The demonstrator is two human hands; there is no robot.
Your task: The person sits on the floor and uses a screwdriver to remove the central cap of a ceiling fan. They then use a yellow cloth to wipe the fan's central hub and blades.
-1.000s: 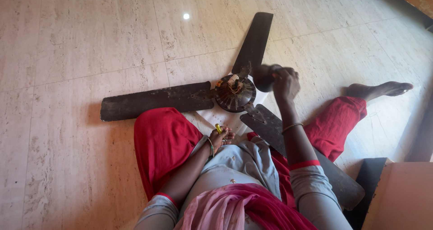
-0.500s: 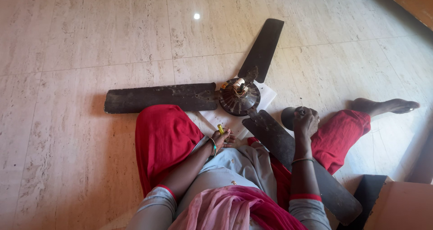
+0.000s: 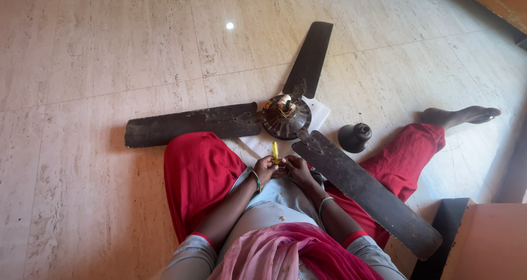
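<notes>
A dark three-bladed ceiling fan (image 3: 285,118) lies flat on the pale tiled floor (image 3: 110,66), its round motor hub facing up with a tuft of wires at the centre and a white sheet of paper (image 3: 318,115) under it. One blade runs left, one away toward the top, and the third slants down across the person's right leg in red trousers (image 3: 409,156). A dark bell-shaped canopy cover (image 3: 354,136) stands apart on the floor, just right of the hub. By the look of it the fan is partly stripped and the work is paused at the tool: both hands meet in the lap, just short of the hub. The left hand (image 3: 265,170) and right hand (image 3: 299,169) are curled narrow around a small yellow-handled screwdriver (image 3: 275,150), which stands upright between the fingertips. Forearms angle inward, elbows out, wrists low. Carrying the tip to the hub would seem to need a short forward reach and one steadying hand.
</notes>
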